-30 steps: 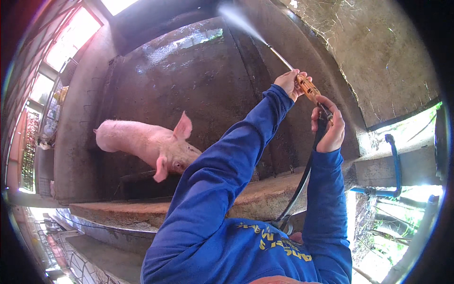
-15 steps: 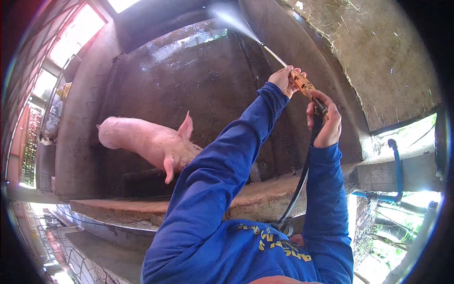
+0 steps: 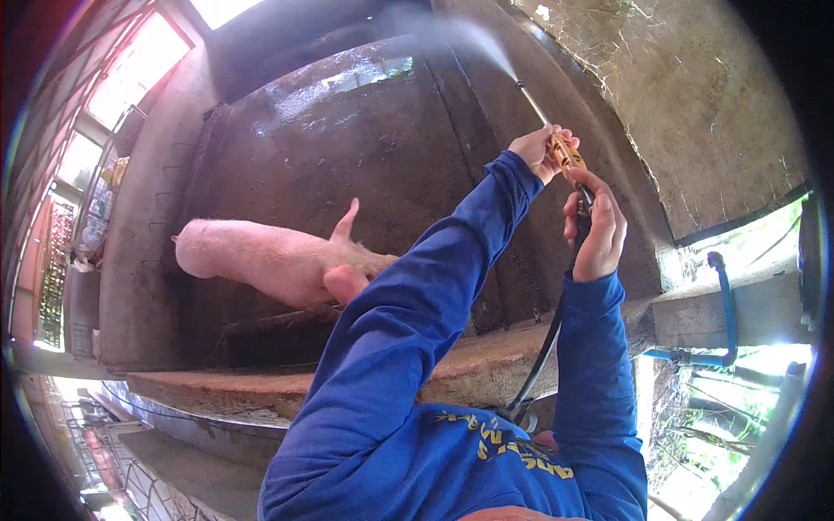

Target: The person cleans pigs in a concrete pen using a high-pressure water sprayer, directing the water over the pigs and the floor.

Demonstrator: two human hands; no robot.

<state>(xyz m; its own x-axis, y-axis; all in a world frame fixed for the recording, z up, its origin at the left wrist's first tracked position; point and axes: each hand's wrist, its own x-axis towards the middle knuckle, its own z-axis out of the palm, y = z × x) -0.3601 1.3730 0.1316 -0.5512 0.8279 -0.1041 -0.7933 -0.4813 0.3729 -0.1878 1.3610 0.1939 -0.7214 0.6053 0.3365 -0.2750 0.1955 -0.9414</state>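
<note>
Both my hands are closed on a spray gun with an orange handle [image 3: 568,154] and a thin metal lance [image 3: 535,104]. My left hand [image 3: 536,153] wraps the front of the handle, by the lance. Behind it, my right hand [image 3: 598,227] grips the rear end, where a black hose [image 3: 546,347] joins and runs back toward my body. White water spray [image 3: 486,48] fans out from the nozzle toward the pen's far wall. A pink pig [image 3: 261,259] stands in the pen left of my left forearm, which hides its snout.
A low concrete wall [image 3: 221,389] runs between me and the wet pen floor [image 3: 304,165]. At the right rises a rough wall [image 3: 695,104], with a blue pipe [image 3: 728,304] below it. A concrete wall with metal hooks [image 3: 148,226] borders the left. Another pig [image 3: 102,456] shows at lower left.
Both hands and the spray gun have shifted slightly right, swinging the spray to the right too. The pig's head has moved right, further behind my left arm, and its ears have changed position.
</note>
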